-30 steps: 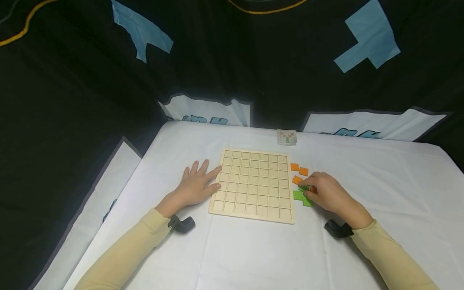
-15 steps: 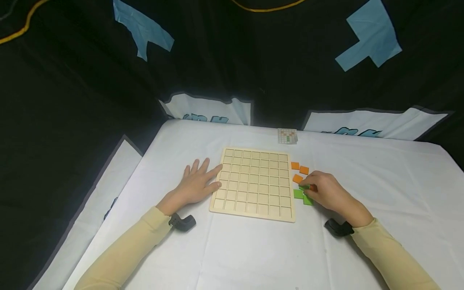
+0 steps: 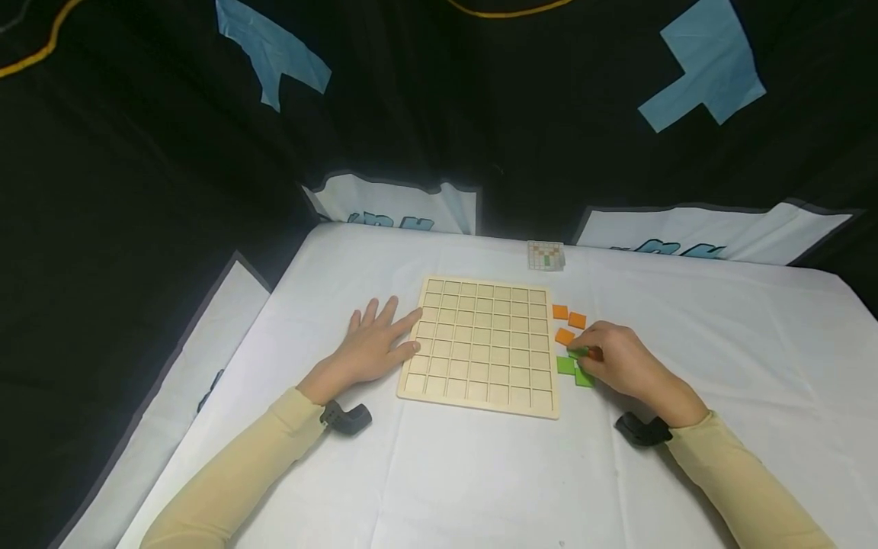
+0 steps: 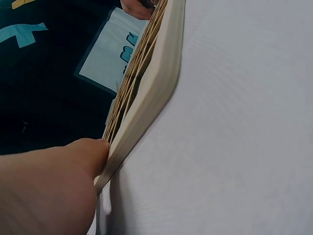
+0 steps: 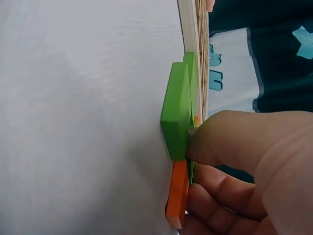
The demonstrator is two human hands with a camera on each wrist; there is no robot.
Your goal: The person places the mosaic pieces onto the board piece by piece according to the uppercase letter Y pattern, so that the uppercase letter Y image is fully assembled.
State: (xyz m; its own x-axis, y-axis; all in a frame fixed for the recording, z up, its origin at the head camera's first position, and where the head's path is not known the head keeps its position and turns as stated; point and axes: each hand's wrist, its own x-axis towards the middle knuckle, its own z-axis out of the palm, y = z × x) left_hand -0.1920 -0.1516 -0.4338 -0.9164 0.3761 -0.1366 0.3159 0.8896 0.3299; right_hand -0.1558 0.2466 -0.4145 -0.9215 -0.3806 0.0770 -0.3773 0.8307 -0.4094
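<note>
My left hand lies spread at the left edge of a pale wooden grid board, its thumb and forefinger touching the rim. In the left wrist view the thumb rests against the board's edge. Right of the board, my right hand pinches a small green tile between thumb and curled fingers, low over the table. Two more green tiles lie beside it, one by the board and one nearer me. In the right wrist view an orange tile shows under the hand.
Several loose orange tiles lie along the board's right side. A small card with a coloured grid pattern sits beyond the board near the table's far edge. White cloth covers the table; dark curtains rise behind it.
The head view has tilted slightly, so the scene sits a little higher. Both hands and the tiles hold nearly the same places.
</note>
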